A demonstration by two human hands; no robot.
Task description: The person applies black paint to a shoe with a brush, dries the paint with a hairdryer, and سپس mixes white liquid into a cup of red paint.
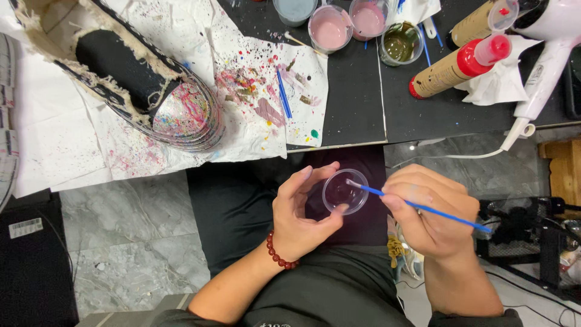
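Below the dark surface (357, 103), left hand (299, 215) cups a clear cup (345, 191) (keep it level); right hand (426, 212) pinches a blue brush (423, 208), tip inside.

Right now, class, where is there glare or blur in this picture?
Head view: glare on the grey floor tile below the table edge; the clear cup in the left hand is sharp; the right hand with the blue brush is slightly soft.

Black worktop (354, 103) across upper frame, its left part covered by white paint-spattered paper (181, 142). Grey marbled floor tiles (130, 242) below, glossy, with a small bright reflection near the worktop edge. Dark cabinet (33, 266) at lower left. Wooden furniture edge (563, 169) at right. Even light, soft shadows.
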